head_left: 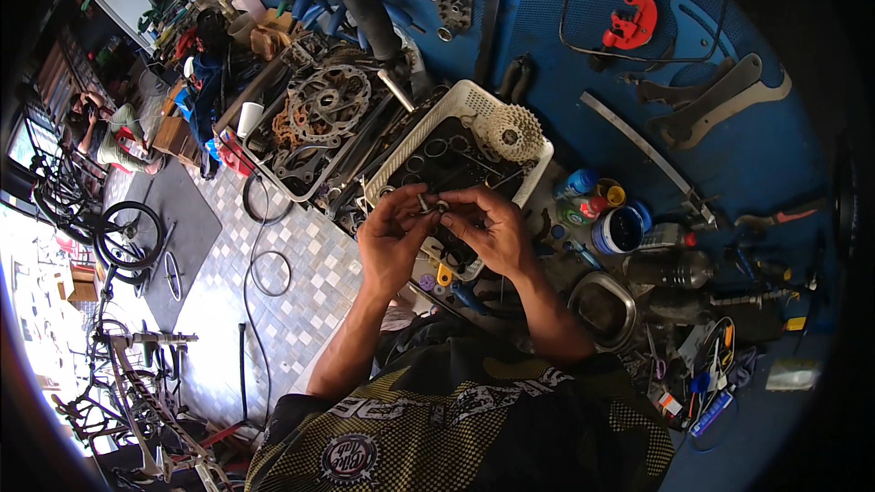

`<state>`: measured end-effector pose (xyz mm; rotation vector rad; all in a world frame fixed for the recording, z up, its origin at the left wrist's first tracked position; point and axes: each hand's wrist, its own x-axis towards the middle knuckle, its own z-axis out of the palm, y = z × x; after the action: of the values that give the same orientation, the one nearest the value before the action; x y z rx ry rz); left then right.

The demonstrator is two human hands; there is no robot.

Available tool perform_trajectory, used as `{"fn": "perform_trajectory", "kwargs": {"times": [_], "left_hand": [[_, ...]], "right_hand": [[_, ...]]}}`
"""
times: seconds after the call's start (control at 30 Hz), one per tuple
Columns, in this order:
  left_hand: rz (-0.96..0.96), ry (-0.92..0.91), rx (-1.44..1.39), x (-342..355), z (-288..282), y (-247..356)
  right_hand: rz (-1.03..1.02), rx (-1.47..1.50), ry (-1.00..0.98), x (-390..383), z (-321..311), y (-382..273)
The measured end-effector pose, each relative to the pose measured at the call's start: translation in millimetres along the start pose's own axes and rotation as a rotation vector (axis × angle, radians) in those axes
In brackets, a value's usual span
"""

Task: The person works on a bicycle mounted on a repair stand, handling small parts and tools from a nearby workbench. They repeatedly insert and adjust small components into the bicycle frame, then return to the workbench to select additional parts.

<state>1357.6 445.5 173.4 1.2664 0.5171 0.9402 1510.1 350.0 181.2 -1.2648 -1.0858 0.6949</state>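
Both hands are together over a white plastic basket (539, 169) of small dark parts, rings and a pale cassette (513, 134). My left hand (392, 237) pinches a small metal piece (425, 203), apparently a bolt or pin. My right hand (488, 237) has thumb and index finger closed on a small metal ring (442, 207) right beside that piece. Fingertips hide part of both pieces. Below the hands, a yellow part (445, 274) lies at the basket's near end.
A tray of chainrings (328, 100) sits upper left. Bottles and tubs (620, 230), a metal dish (602, 310) and loose tools (720, 355) crowd the right. A blue tool board (565, 64) is ahead. Bicycles (128, 237), a hose (264, 255) and a seated person (109, 132) are left.
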Motion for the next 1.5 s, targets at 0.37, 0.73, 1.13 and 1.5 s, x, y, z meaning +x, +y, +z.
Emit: {"fn": "perform_trajectory", "kwargs": {"times": [0.37, 0.73, 1.13, 1.5], "left_hand": [[-0.001, -0.03, 0.05, -10, 3, 10], [0.07, -0.123, -0.076, -1, -15, 13], [0.3, -0.22, 0.288, 4, -15, 28], [0.423, -0.388, 0.341, 15, -13, 36]], "right_hand": [[-0.069, 0.046, 0.041, -7, 7, 3], [-0.155, -0.067, 0.073, -17, 3, -5], [-0.232, 0.005, 0.014, -19, -5, -9], [-0.167, 0.106, -0.026, -22, -11, -13]]}}
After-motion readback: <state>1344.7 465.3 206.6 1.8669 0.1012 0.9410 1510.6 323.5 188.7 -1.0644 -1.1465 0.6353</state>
